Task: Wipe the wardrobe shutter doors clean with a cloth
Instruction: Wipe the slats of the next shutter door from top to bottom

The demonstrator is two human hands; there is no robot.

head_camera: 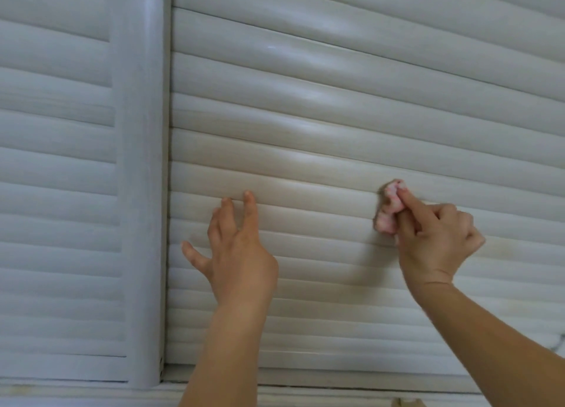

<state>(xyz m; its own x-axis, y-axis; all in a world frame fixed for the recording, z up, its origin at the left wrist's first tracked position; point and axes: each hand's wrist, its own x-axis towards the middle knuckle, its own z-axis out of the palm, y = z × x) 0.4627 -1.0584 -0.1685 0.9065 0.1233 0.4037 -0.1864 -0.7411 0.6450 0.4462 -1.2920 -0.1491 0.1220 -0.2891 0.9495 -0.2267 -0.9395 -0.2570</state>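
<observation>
White slatted shutters fill the whole view, seen close and from below. Right door [336, 106] takes most of the frame; left door [55, 161] sits further left, with a rounded vertical stile [143, 177] between them, overlapping the right door's edge.

Cloth [389, 206]: small pink wad, bunched up, pressed against a slat of the right door, roughly mid-height, right of centre. Slightly blurred.

Right hand [434, 238] grips the cloth: fingers curled, index finger stretched along the top of the wad, thumb underneath pinching it. Cloth touches the slat; rest of the hand stands off the door.

Left hand [238, 247] holds nothing. Fingers spread and near straight, fingertips [249, 196] resting on a slat of the same door at about the cloth's height, thumb splayed out to the left. Well apart from the right hand, near the stile.

Both forearms bare, coming up from the bottom edge.

Bottom rail [351, 376] of the right door runs below the hands. Small tan object [408, 403] at the bottom edge, too cropped to identify.
</observation>
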